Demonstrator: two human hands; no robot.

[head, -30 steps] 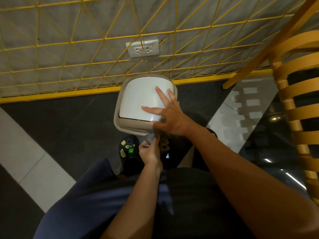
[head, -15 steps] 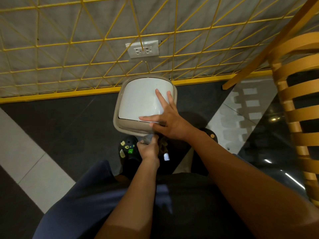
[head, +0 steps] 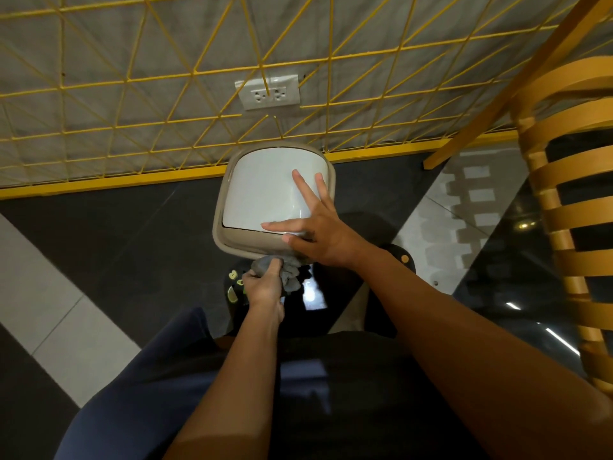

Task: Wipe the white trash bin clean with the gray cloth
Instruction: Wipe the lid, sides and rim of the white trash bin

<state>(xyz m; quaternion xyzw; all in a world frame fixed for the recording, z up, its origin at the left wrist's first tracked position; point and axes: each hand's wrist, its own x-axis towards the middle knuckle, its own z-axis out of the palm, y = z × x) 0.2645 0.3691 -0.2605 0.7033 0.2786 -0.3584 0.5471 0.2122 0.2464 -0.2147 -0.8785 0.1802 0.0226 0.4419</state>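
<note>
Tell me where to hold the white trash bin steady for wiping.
Take the white trash bin by its beige rim at the right edge, from above. The rim juts out like a lip that fingers can hook, while the lid looks like a swing flap that might tip. The gray cloth in the left hand is away from there.

White bin (head: 265,194) (beige rim), gray cloth (head: 288,277).
</note>
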